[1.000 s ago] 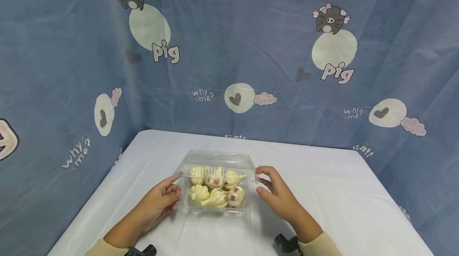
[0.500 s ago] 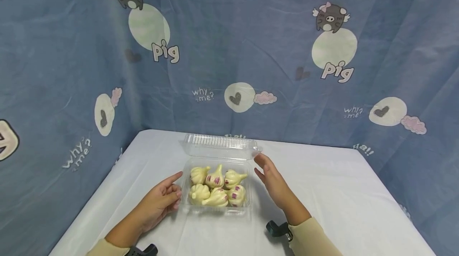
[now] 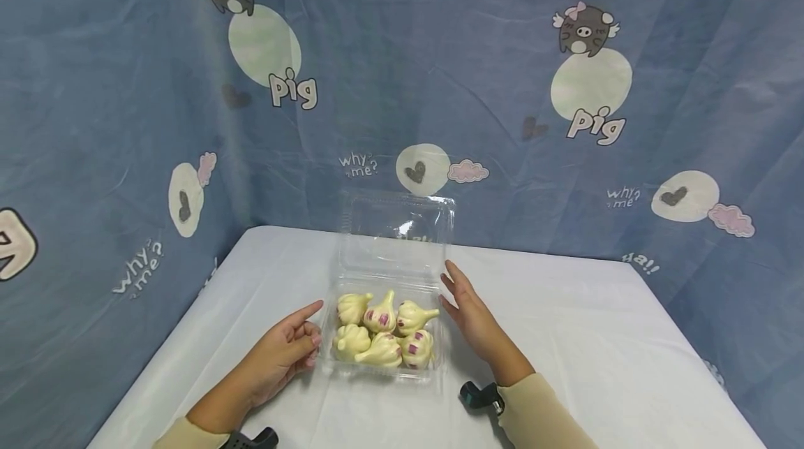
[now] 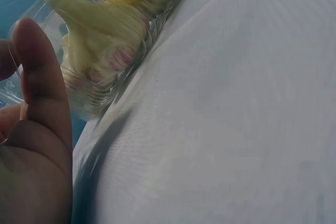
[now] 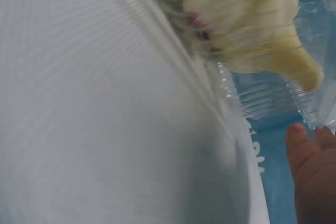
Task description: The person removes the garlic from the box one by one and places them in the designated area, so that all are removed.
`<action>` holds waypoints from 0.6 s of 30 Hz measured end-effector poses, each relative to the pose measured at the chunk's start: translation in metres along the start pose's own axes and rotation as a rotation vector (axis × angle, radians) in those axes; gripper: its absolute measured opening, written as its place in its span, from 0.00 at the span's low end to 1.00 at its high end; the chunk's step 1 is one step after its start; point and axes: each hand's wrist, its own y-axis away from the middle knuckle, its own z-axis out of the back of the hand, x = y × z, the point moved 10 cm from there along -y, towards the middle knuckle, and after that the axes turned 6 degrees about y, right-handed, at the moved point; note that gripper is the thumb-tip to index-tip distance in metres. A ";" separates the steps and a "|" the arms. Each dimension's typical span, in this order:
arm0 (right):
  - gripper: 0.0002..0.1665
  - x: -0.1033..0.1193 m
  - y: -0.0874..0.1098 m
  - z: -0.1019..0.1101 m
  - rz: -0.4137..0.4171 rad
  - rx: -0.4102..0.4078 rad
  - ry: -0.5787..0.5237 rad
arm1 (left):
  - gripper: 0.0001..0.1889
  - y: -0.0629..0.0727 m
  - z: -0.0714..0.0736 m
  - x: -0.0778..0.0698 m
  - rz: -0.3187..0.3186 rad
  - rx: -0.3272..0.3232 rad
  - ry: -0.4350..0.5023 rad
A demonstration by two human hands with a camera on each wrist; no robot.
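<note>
A clear plastic clamshell box (image 3: 384, 371) lies on the table with its see-through lid (image 3: 397, 236) raised behind it. Inside are several pale garlic bulbs (image 3: 383, 350), some with purple patches. My left hand (image 3: 276, 358) is at the box's left side, its index finger extended to the rim and the other fingers bent. In the left wrist view, the thumb (image 4: 44, 77) stands beside the box wall. At the back right corner, by the hinge, my right hand (image 3: 474, 320) has its fingers extended. Whether those fingertips touch the plastic is hard to tell.
A white cloth (image 3: 597, 337) covers the table. Behind and beside it hangs a blue curtain (image 3: 490, 86) with pig prints. Dark devices are strapped at both wrists, the right one (image 3: 480, 394) close to the table.
The lid has swung up and back from over the garlic bulbs to stand upright. My right hand has shifted slightly forward and left along the box; the left hand has stayed at its side.
</note>
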 end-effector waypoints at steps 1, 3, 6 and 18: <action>0.38 -0.002 0.000 0.000 -0.012 -0.004 -0.005 | 0.40 0.000 0.000 0.000 -0.001 0.000 -0.001; 0.39 -0.006 0.000 0.001 -0.029 -0.010 -0.012 | 0.40 0.000 -0.001 0.000 0.000 0.000 -0.003; 0.40 -0.011 -0.001 0.002 -0.050 -0.017 -0.028 | 0.40 0.000 -0.001 0.000 0.003 -0.003 -0.004; 0.42 -0.027 0.001 0.004 -0.125 0.013 -0.089 | 0.40 0.001 -0.003 0.000 0.001 0.011 -0.027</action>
